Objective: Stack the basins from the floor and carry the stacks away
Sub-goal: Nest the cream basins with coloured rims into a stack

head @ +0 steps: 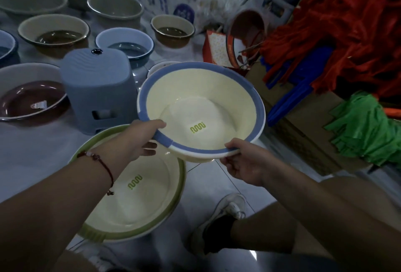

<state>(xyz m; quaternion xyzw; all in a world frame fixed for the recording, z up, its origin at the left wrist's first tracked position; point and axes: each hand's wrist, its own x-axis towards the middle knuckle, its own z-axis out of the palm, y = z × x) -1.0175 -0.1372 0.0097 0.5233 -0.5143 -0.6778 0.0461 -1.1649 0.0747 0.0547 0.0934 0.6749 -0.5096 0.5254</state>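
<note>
A person crouching on the tiled floor [217,185] holds a blue-rimmed cream basin [201,109] clear of the ground with both hands, tilted slightly toward the camera. The left hand [141,139] grips the near-left rim, thumb over the blue band and fingers [149,146] curled beneath; the right hand [240,161] pinches the near-right rim the same way.

Just below and to the left, a green-rimmed cream basin [134,187] sits on the floor, partly overlapped in view by the raised one. Both bear the same small green logo inside.

More basins [54,33] in brown, grey and blue stand spread across the floor beyond, behind an upturned grey plastic stool [99,89]. Red and green cloth mop heads [347,28] lie heaped on cardboard boxes [303,133] to the right.

The step in hand appears to be nesting: the blue-rimmed basin looks bound for the green-rimmed one. That would call for swinging it left and down, levelling it over the lower rim, then letting go. Most basins remain unstacked.
</note>
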